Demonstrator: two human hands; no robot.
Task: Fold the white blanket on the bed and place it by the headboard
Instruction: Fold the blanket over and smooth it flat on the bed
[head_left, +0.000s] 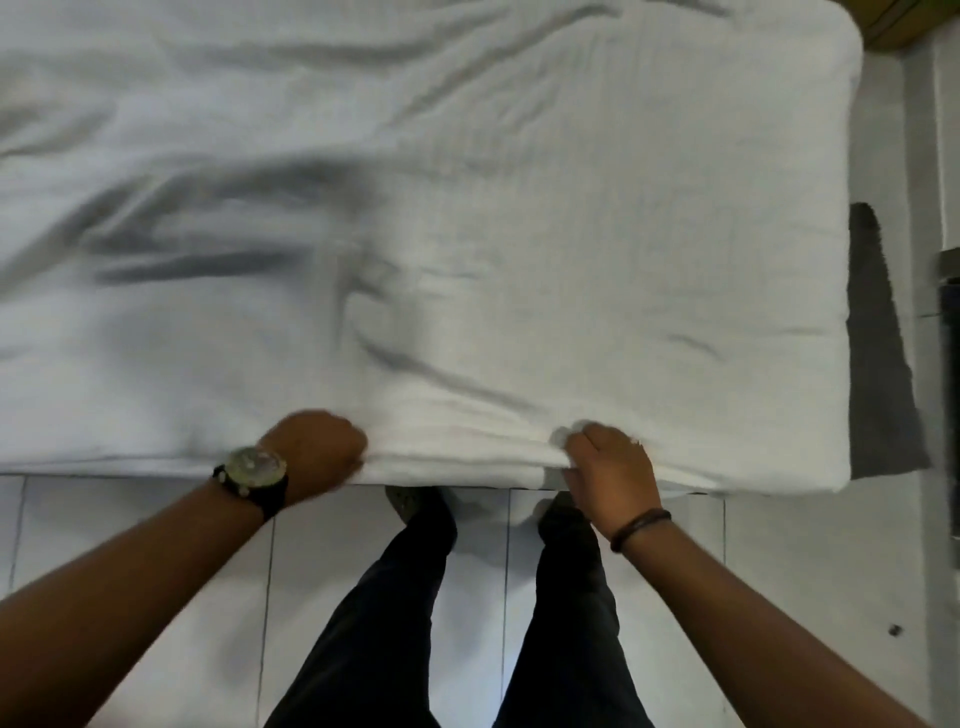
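The white blanket (467, 234) lies spread and wrinkled over the bed, filling most of the view. Its near edge hangs at the bedside in front of me. My left hand (314, 454), with a watch on the wrist, grips that near edge with curled fingers. My right hand (608, 465), with a dark band on the wrist, grips the same edge a little to the right, a bunch of fabric showing above its fingers. The headboard is out of sight.
I stand on white floor tiles (156, 519) close against the bedside, my dark trouser legs (405, 597) below the hands. A grey cloth (878, 364) hangs at the bed's right end. A dark object (950, 389) stands at the far right edge.
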